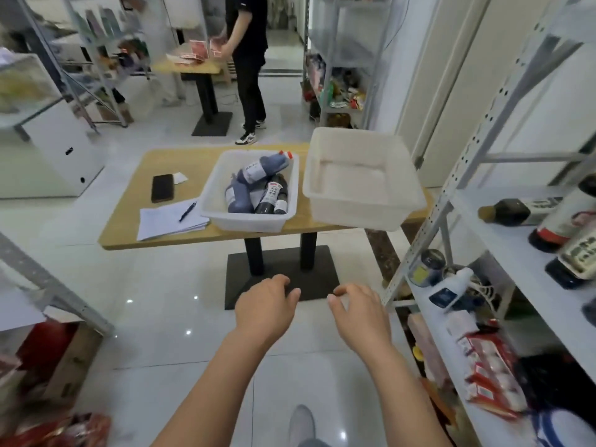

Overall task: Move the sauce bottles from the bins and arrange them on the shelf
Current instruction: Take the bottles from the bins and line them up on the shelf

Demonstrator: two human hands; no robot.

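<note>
The left hand (266, 306) and right hand (359, 312) hovered empty, fingers relaxed. Beyond the fingers, the topmost sauce bottle (258, 169) seemed easiest to lift.

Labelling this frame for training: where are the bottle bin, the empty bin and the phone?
bottle bin (213, 191): head view, its left inner wall.
empty bin (354, 215): head view, its front outer wall.
phone (163, 187): head view, middle of its dark face.
</note>
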